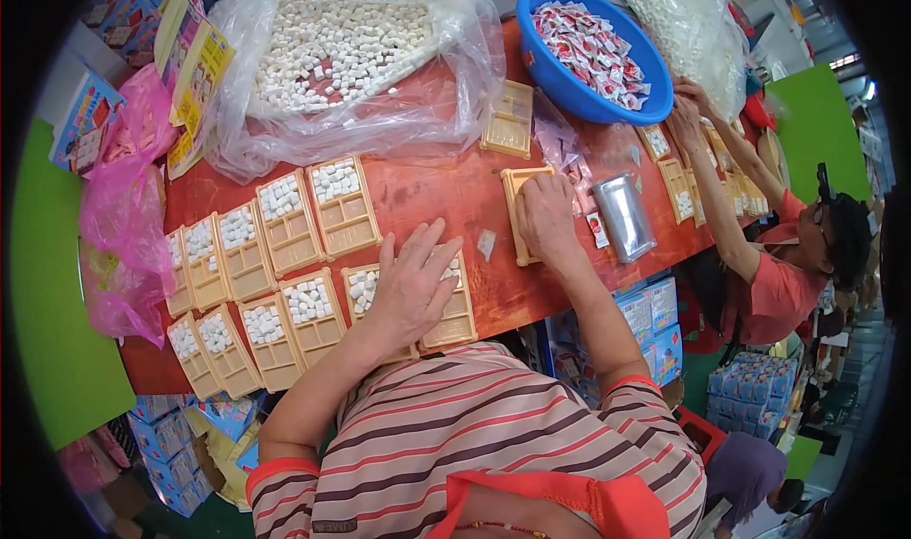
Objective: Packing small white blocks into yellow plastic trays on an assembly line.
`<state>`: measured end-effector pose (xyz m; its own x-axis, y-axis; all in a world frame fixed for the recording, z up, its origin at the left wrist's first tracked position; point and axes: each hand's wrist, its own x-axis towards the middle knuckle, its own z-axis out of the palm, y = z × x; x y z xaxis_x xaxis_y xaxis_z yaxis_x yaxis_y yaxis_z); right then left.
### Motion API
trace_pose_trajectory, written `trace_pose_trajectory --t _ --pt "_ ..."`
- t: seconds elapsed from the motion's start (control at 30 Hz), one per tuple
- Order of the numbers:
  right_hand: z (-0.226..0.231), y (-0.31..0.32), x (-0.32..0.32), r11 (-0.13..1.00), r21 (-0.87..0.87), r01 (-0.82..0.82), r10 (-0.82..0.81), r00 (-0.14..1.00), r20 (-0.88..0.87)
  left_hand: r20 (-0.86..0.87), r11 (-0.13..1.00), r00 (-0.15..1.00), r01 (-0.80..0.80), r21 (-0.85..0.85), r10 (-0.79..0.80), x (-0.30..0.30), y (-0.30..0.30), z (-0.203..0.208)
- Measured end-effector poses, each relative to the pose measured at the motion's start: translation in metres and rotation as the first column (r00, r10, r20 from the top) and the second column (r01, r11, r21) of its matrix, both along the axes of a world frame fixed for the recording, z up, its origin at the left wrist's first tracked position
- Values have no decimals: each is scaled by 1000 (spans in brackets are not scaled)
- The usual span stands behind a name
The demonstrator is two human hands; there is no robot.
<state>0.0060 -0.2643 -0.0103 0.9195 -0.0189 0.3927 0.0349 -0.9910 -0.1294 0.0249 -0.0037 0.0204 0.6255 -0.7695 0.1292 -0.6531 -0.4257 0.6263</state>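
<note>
My left hand (pixel 406 297) lies with fingers outstretched over a beige plastic compartment tray (pixel 454 326) at the table's near edge. Small white cubes (pixel 449 266) show past its fingertips; the hand covers part of the trays and cubes beneath. To the right, my right hand (pixel 548 218) has its fingers bent down over another beige tray (pixel 521 252), gripping it; the fingertips are partly hidden. Two rows of similar trays stand at left, their larger compartments holding white cubes, like the tray (pixel 348 218) in the back row. Their smaller compartments look bare.
A clear plastic bag (pixel 465 112) spread at the back holds many white cubes. Beside it are a blue basin (pixel 531 50) of small sachets, another tray (pixel 510 119) and a silver packet (pixel 623 218). A co-worker (pixel 792 273) handles trays at right. Pink plastic bags (pixel 128 207) hang at left.
</note>
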Motion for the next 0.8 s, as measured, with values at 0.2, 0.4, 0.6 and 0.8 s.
trace_pose_trajectory --t 0.2,0.4,0.6,0.8 --pt "16 15 0 985 -168 38 -41 999 -15 -11 1000 1000 26 -4 -27 1 -6 -2" --pt "-1 6 2 999 -35 10 -10 1000 -6 -3 999 1000 21 -28 -21 2 -5 1" --pt "24 -19 -1 897 441 -4 -20 998 51 -53 999 999 7 -51 -10 10 -1 3" --pt "45 -25 -2 848 529 -33 1 998 61 -121 977 990 47 -209 -73 17 -27 12"
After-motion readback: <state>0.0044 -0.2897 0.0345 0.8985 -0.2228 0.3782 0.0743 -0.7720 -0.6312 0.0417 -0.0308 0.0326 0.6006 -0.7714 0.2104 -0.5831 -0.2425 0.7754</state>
